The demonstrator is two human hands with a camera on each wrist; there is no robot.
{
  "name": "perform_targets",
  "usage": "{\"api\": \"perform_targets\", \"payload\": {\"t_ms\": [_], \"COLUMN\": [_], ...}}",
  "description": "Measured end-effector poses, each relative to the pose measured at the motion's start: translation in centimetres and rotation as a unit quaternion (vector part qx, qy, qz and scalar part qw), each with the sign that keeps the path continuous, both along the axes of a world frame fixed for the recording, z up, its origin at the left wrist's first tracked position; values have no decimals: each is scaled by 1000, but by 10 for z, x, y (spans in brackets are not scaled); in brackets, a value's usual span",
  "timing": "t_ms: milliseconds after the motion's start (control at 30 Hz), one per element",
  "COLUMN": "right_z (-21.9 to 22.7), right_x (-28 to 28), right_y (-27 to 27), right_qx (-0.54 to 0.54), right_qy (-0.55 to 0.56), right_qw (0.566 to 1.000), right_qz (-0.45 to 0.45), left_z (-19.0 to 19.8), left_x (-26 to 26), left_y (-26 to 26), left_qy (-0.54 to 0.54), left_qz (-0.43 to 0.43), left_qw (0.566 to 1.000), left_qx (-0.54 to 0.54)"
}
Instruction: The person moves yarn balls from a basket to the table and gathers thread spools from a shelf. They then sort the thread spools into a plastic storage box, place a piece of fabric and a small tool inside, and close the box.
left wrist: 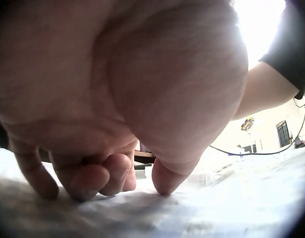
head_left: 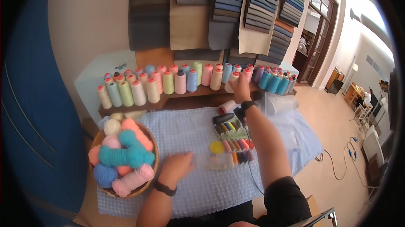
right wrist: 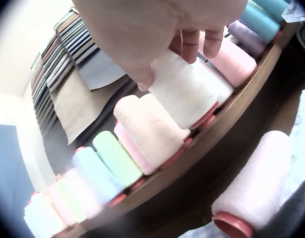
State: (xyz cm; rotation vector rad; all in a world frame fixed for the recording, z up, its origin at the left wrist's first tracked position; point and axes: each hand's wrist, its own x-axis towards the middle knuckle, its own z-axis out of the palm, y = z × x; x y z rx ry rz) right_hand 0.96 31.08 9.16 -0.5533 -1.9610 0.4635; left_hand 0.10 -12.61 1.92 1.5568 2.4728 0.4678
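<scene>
My right hand [head_left: 241, 89] is at the shelf [right wrist: 232, 111], with thumb and fingers around a cream thread cone [right wrist: 184, 91]. The cone stands among a row of other thread cones, a peach cone [right wrist: 150, 131] on one side and a pink cone [right wrist: 234, 62] on the other. My left hand [head_left: 176, 166] rests on the checked tablecloth [head_left: 190, 189], fingers loosely bent and fingertips on the fabric in the left wrist view. Nothing shows in its grasp. Below the shelf, a pale pink cone [head_left: 226, 107] lies on its side on the table.
A wicker basket [head_left: 156, 151] of yarn skeins stands at the left. Small thread spools [head_left: 238, 144] lie in rows mid-table, near a yellow disc [head_left: 217, 147]. Clear plastic packaging [head_left: 280, 102] sits at the right. Fabric swatches [head_left: 190, 20] hang behind the shelf. A cable runs beside my right arm.
</scene>
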Motion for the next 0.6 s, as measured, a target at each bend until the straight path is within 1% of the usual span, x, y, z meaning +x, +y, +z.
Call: {"api": "perform_targets", "payload": {"t_ms": [67,167,233,333,433,600], "right_z": [-4,-11,-16,-17,-18,-26], "right_x": [-11,-24,-32,-41,-45,-55], "right_y": [6,14,21,26,28,33], "right_qx": [3,19,24,6,0,25], "right_qy": [11,8,8,-16,-27,-4], "right_qw": [1000,1000,1000,1000,1000,1000], "right_qz": [-5,1,1,-12,-8,0], "left_z": [-11,-4,-2,-1,-3,-1], "left_x": [-3,-3,-2,-1,-2,-1], "left_y": [1,1,1,1,0,0], "left_qy": [7,-10,-7,-3,0,-3], "left_qz": [-6,1,2,1,-5,-2], "left_qw": [1000,1000,1000,1000,1000,1000], "left_qx": [29,-10,-17,-20,-17,-22]}}
